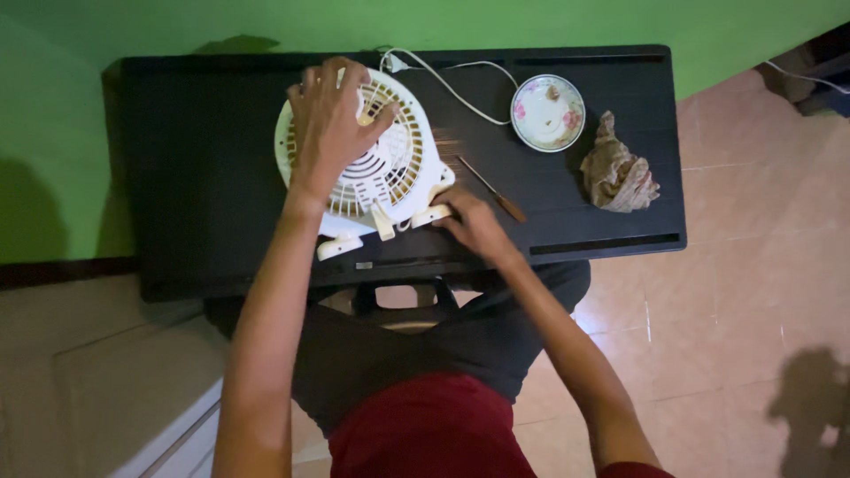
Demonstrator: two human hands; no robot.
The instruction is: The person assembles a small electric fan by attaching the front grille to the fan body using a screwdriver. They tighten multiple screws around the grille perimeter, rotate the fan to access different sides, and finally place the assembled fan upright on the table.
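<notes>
Black and broad, the counter (177, 177) stands against a green wall and carries everything in view. Largest on it is a small white fan (372, 164), lying flat with its round grille facing up and its feet toward the person; a white cord (460, 93) trails from it toward the wall. The left hand (329, 124) lies spread across the grille, fingers splayed and pressing down, palm flat, arm stretched straight forward from the shoulder. The right hand (474, 221) sits at the fan's lower right edge, fingers curled loosely about the foot or rim there; what exactly it grips cannot be told. Steady downward pressure from the spread hand looks the sound way to stop the housing from sliding. Beside the fan lie a crumpled brown rag (620, 173), a flowered saucer (548, 112) and a slim screwdriver (491, 190).
</notes>
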